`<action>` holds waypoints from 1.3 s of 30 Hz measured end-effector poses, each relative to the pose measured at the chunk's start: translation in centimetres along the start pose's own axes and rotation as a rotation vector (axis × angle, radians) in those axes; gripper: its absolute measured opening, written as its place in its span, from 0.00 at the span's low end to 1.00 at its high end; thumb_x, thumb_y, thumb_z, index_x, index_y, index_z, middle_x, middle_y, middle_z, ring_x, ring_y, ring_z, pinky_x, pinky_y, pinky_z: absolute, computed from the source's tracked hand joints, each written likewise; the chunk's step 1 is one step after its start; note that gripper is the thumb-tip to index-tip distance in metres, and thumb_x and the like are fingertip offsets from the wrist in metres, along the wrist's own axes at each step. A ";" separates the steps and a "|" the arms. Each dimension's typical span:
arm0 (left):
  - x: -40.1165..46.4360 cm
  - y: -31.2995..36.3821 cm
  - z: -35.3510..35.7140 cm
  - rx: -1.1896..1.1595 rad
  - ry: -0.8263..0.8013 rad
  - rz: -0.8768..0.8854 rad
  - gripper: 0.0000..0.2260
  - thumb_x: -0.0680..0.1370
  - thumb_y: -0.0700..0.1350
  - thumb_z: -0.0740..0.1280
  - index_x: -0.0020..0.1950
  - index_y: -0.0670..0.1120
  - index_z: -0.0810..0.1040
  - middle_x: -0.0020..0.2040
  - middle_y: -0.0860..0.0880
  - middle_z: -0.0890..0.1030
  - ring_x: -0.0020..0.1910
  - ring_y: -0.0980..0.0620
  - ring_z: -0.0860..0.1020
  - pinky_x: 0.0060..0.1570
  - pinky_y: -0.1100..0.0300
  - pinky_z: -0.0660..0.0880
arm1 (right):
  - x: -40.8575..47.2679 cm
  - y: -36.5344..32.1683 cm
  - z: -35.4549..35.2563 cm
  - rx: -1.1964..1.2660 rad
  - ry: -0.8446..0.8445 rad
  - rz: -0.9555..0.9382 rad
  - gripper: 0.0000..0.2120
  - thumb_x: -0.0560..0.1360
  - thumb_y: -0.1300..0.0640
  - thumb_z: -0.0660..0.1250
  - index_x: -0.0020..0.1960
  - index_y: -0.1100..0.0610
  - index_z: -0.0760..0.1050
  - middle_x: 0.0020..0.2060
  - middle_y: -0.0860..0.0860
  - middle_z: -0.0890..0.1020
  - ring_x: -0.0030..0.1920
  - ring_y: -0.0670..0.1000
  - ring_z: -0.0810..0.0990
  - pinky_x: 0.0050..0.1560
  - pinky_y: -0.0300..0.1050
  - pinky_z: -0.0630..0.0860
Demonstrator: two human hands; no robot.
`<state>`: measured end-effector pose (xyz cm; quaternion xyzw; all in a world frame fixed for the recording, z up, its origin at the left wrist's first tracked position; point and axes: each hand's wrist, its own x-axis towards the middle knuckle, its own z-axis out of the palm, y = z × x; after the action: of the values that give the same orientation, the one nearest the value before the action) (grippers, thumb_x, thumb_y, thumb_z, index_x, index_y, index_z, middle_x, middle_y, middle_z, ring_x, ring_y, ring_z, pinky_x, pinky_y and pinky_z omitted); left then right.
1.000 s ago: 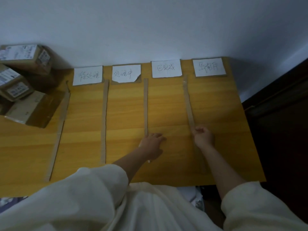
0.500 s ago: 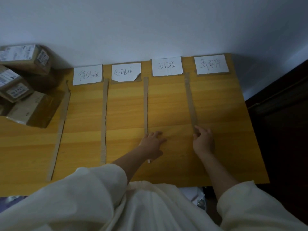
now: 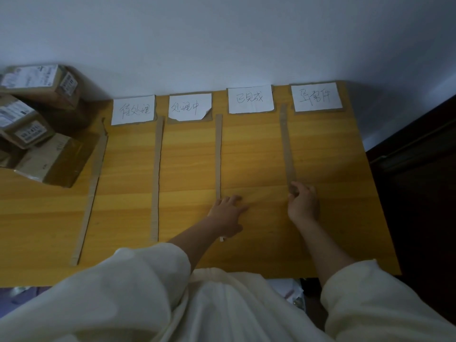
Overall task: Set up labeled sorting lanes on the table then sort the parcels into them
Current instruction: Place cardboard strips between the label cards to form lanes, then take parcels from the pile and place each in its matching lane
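1. The yellow wooden worktop (image 3: 259,154) stands against a pale wall, and four long, thin brown cardboard strips divide it into lanes running from the far edge toward the person.
2. The leftmost strip (image 3: 90,196) slants; the second strip (image 3: 156,178) and third strip (image 3: 218,154) run nearly straight; the fourth strip (image 3: 287,146) leans slightly.
3. Four white paper labels on brown backing lie along the far edge, each with handwritten characters: the first label (image 3: 133,110), the second label (image 3: 190,106) with a torn lower corner, the third label (image 3: 249,98) and the fourth label (image 3: 316,96).
4. Brown cardboard parcels (image 3: 37,119) bearing white shipping stickers are stacked at the far left corner, outside the lanes.
5. The left hand (image 3: 228,211) lies flat with fingers spread, covering the near end of the third strip.
6. The right hand (image 3: 303,202) rests on the near part of the fourth strip, fingertips pressed on it, fingers loosely curled, gripping nothing.
7. Both arms wear cream sleeves (image 3: 123,292) pushed up.
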<state>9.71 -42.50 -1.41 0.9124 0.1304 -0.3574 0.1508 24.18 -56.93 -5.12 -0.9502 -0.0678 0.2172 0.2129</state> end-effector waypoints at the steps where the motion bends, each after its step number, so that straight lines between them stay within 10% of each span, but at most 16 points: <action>1: 0.0 0.0 0.0 -0.002 -0.004 0.001 0.31 0.78 0.54 0.65 0.78 0.54 0.56 0.79 0.46 0.51 0.76 0.41 0.54 0.75 0.44 0.53 | 0.0 0.0 0.0 -0.001 -0.001 0.003 0.17 0.79 0.61 0.64 0.66 0.51 0.75 0.61 0.55 0.73 0.57 0.59 0.76 0.51 0.48 0.74; 12: -1.0 -1.6 -0.7 -0.449 0.158 -0.114 0.21 0.78 0.49 0.66 0.71 0.54 0.70 0.74 0.49 0.66 0.70 0.44 0.68 0.67 0.48 0.68 | -1.2 -2.8 -1.4 0.108 0.091 -0.107 0.07 0.79 0.54 0.66 0.56 0.51 0.76 0.53 0.52 0.78 0.49 0.55 0.79 0.44 0.45 0.73; 21: -6.1 -8.4 0.0 -0.923 0.483 -0.382 0.08 0.75 0.47 0.70 0.54 0.51 0.80 0.41 0.53 0.78 0.41 0.51 0.78 0.39 0.58 0.76 | -5.0 -9.1 -0.1 0.183 -0.097 -0.324 0.21 0.77 0.44 0.66 0.32 0.53 0.64 0.28 0.47 0.71 0.31 0.50 0.71 0.30 0.44 0.64; 39: -18.0 -29.9 3.6 -1.121 0.879 -0.691 0.14 0.76 0.49 0.68 0.61 0.51 0.76 0.58 0.53 0.78 0.54 0.52 0.77 0.49 0.56 0.77 | -17.4 -31.1 13.0 0.196 -0.433 -0.538 0.13 0.75 0.41 0.67 0.47 0.50 0.76 0.40 0.45 0.79 0.41 0.48 0.79 0.43 0.48 0.76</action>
<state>-15.63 -18.65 3.13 0.6658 0.6144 0.1281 0.4034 1.67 -27.92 4.44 -0.8054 -0.3377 0.3552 0.3334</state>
